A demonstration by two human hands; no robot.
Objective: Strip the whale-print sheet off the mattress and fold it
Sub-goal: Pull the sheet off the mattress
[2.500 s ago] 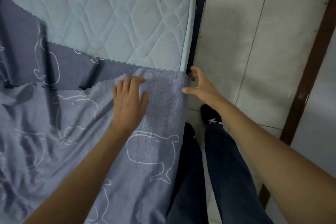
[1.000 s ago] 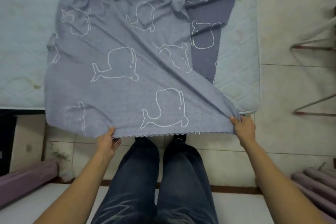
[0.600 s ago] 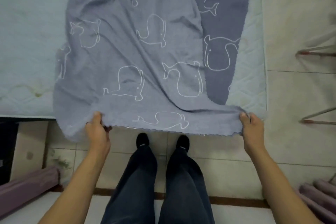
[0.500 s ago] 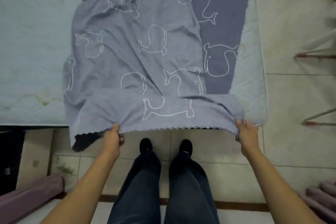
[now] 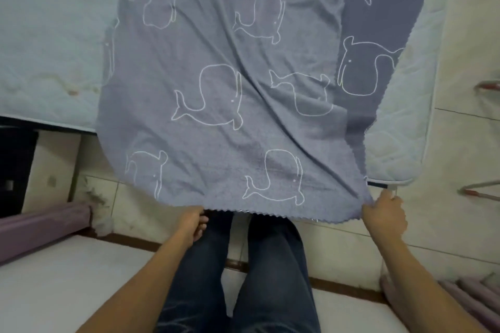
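blue-grey whale-print sheet (image 5: 216, 105) draped off pale mattress (image 5: 48, 35)

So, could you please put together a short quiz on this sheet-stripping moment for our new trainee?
1. True or false: the left hand and the right hand both hold the near edge of the whale-print sheet.
2. Where does the sheet's far part lie? A on the mattress; B in a basket; C on a chair.
3. Which hand is nearest the mattress corner?
Key: 1 true; 2 A; 3 the right hand.
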